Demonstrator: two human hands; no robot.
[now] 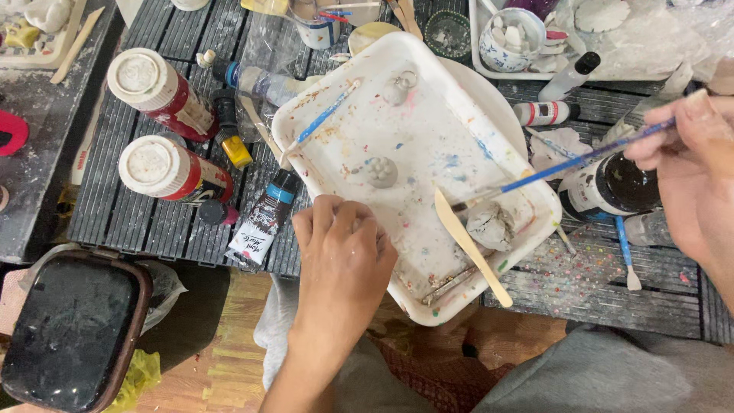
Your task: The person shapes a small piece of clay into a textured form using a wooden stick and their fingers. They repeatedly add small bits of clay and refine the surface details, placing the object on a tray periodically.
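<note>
Tabletop [153, 222]: dark, slatted and paint-spattered, crowded on every side of the tray.
Left of tray: two red paint bottles with white caps [162, 93] lie on their sides; a brown paint tube [264, 222] lies just beside the tray's near left corner, close to the left hand.
Right of tray: a dark jar [608, 187] stands beneath the brush handle; a small white bottle [544, 113] lies near it.
Far edge: a white bowl of pale pieces [511, 34] sits inside a second white tray.
Floor, lower left: a black bin [73, 329] with a yellow liner.
Tray [359, 138]: white, rectangular, set at an angle, flecked with many colours of paint.
Tray contents: a grey clay lump [491, 226] near the right edge, a small grey clay flower [381, 171] at centre, a wooden spatula [470, 245] lying diagonally, a spare blue brush [325, 116] on the left rim.
Clay lump, appearance: rough, unpainted grey, folded surface.
Left hand [344, 252]: fingers curled down over the tray's near rim, gripping it.
Right hand [688, 160]: fingers pinched tight on the blue-handled brush [566, 167].
Brush position: slants down across the tray's right rim, its bristle end just at the clay lump; contact cannot be confirmed.
</note>
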